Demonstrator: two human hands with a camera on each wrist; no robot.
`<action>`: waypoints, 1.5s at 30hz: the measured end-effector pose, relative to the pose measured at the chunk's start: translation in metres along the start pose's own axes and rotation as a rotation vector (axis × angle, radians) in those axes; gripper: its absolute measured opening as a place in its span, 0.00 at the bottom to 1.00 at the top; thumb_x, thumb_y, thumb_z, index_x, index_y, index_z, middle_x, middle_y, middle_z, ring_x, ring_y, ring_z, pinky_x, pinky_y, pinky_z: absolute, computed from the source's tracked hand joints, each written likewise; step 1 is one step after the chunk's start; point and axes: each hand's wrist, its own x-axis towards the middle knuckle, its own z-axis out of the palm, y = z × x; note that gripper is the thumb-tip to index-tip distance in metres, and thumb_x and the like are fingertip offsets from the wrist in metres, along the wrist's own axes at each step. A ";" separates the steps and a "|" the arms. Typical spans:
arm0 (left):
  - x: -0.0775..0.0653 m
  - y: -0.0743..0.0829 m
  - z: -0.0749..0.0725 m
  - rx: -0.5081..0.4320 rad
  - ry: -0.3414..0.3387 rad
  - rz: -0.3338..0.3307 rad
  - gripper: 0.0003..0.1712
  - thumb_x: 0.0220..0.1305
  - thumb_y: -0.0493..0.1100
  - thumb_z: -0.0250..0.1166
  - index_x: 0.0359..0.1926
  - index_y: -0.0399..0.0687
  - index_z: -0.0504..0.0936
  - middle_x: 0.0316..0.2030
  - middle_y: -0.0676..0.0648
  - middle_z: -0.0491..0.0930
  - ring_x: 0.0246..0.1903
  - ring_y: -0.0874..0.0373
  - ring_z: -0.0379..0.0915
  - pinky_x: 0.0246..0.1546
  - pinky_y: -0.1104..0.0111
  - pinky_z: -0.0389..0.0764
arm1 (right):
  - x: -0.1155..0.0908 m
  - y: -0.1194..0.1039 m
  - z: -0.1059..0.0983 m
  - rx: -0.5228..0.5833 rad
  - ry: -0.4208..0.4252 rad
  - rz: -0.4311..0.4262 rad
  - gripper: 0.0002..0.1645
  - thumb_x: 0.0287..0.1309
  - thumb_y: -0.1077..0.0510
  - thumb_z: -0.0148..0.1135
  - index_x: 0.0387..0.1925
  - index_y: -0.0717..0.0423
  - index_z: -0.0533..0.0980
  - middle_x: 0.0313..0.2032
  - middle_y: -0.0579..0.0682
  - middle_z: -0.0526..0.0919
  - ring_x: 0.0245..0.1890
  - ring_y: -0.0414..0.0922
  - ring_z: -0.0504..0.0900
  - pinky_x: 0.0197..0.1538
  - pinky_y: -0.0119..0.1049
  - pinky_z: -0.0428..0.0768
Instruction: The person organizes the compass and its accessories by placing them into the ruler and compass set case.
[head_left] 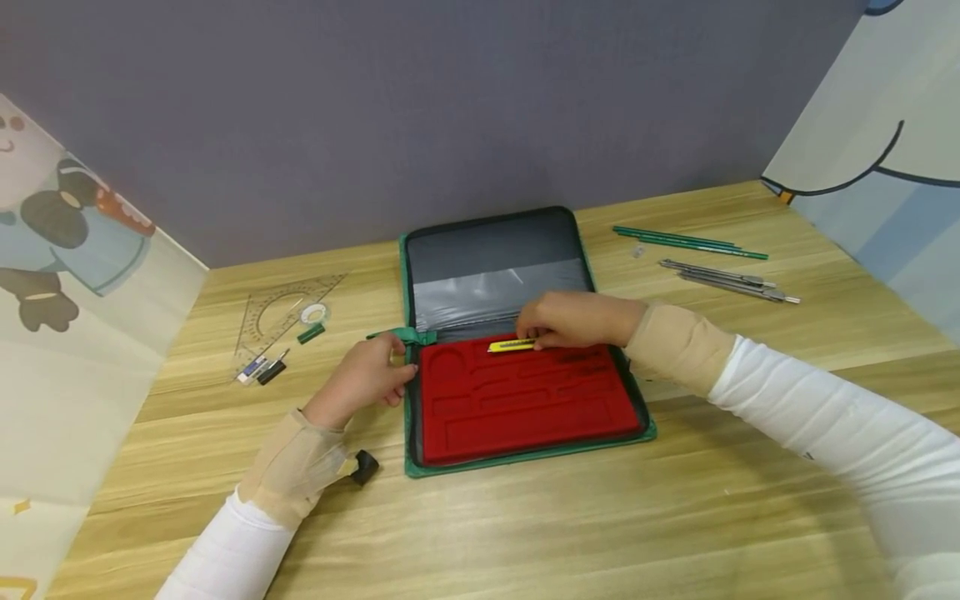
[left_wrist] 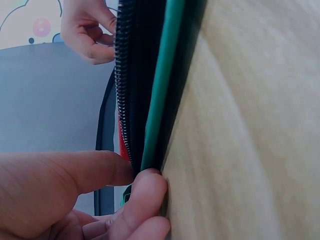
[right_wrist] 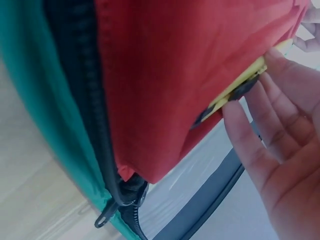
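An open green zip case [head_left: 528, 452] lies on the wooden table, its dark lid [head_left: 480, 250] tilted back. Inside it, a red moulded insert [head_left: 525, 425] has shaped recesses. With thumb and fingers, my right hand [head_left: 573, 319] pinches a yellow utility knife [head_left: 508, 345] at the insert's far edge. The right wrist view shows the knife [right_wrist: 239, 84] lying along the red surface under the fingertips. My left hand [head_left: 363, 379] pinches the case's left edge near a green strap [head_left: 408, 335]. In the left wrist view its thumb and fingers meet at the zipper border [left_wrist: 122, 80].
To the right lie green pencils [head_left: 690, 242], metal compasses [head_left: 727, 282] and a small clear piece [head_left: 637, 251]. A transparent set square [head_left: 251, 333], a white tape roll [head_left: 313, 313], a small green block [head_left: 311, 333] and an eraser [head_left: 251, 370] are on the left.
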 end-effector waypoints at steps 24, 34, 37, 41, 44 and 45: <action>0.003 0.002 -0.003 0.008 -0.004 0.004 0.21 0.64 0.40 0.60 0.53 0.31 0.67 0.18 0.45 0.79 0.14 0.60 0.76 0.20 0.69 0.80 | -0.014 0.003 -0.011 0.042 0.137 0.103 0.10 0.54 0.65 0.65 0.40 0.62 0.81 0.38 0.53 0.83 0.34 0.43 0.81 0.39 0.37 0.80; 0.003 0.004 -0.005 0.009 -0.019 0.000 0.22 0.64 0.40 0.59 0.54 0.31 0.67 0.17 0.46 0.79 0.14 0.60 0.76 0.20 0.69 0.79 | -0.038 0.026 -0.042 0.023 0.265 0.296 0.08 0.57 0.64 0.63 0.39 0.62 0.81 0.36 0.54 0.82 0.33 0.46 0.80 0.37 0.42 0.80; 0.002 0.004 -0.006 0.015 -0.017 0.006 0.21 0.64 0.40 0.59 0.53 0.32 0.67 0.18 0.46 0.79 0.14 0.60 0.76 0.20 0.69 0.79 | -0.049 0.035 -0.053 0.044 0.292 0.402 0.08 0.57 0.64 0.62 0.40 0.63 0.80 0.36 0.55 0.82 0.34 0.48 0.80 0.39 0.45 0.80; 0.002 0.003 -0.006 0.012 -0.023 -0.002 0.21 0.64 0.40 0.59 0.53 0.32 0.67 0.18 0.46 0.79 0.15 0.59 0.76 0.20 0.69 0.79 | -0.063 0.055 -0.061 0.104 0.341 0.537 0.10 0.60 0.64 0.59 0.41 0.65 0.79 0.37 0.59 0.82 0.37 0.52 0.80 0.41 0.47 0.78; 0.001 0.002 -0.006 0.008 -0.026 -0.007 0.21 0.64 0.40 0.59 0.53 0.31 0.67 0.18 0.46 0.79 0.15 0.59 0.76 0.20 0.69 0.79 | -0.071 0.071 -0.064 0.124 0.331 0.614 0.12 0.61 0.63 0.57 0.43 0.69 0.78 0.39 0.63 0.82 0.39 0.56 0.80 0.42 0.50 0.78; 0.001 0.002 -0.006 0.006 -0.025 -0.008 0.21 0.64 0.40 0.59 0.53 0.31 0.67 0.18 0.46 0.79 0.15 0.59 0.76 0.20 0.69 0.79 | -0.074 0.076 -0.064 0.115 0.320 0.633 0.13 0.61 0.63 0.57 0.43 0.70 0.77 0.40 0.65 0.81 0.39 0.58 0.80 0.42 0.51 0.78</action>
